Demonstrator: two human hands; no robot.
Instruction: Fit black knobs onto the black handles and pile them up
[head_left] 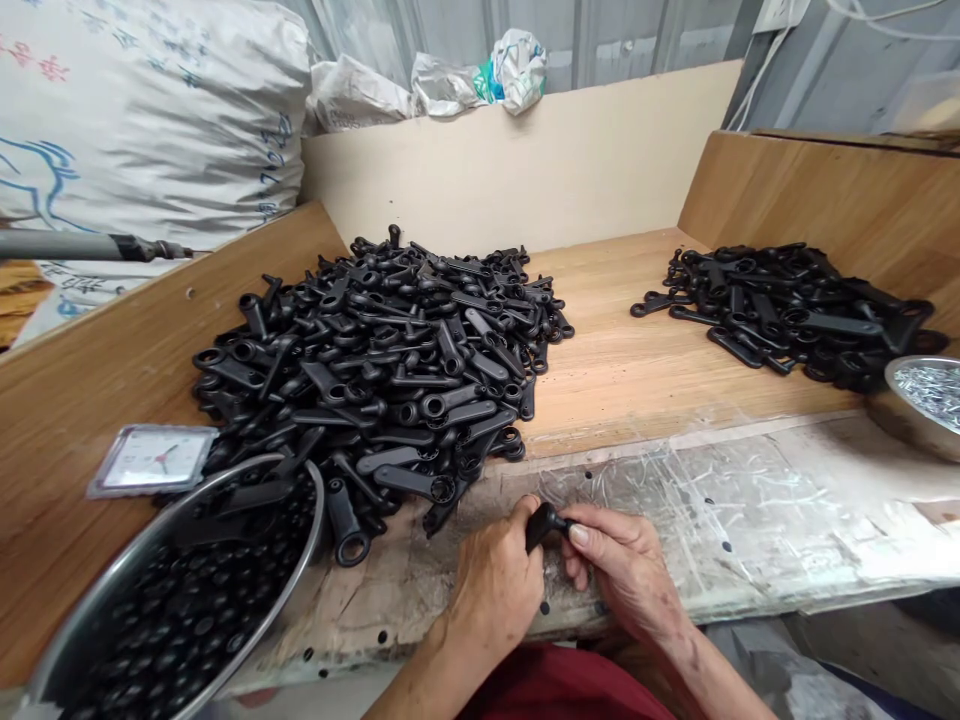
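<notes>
Both hands meet at the near edge of the worktop (622, 370), over its plastic-covered strip. The left hand (495, 590) and right hand (622, 565) together pinch a small black plastic handle (541, 522), fingers closed on it from either side. Just behind lies a large heap of black handles (382, 370); a metal bowl (180, 590) of small black parts sits at left, a smaller pile (795, 310) well apart at right.
</notes>
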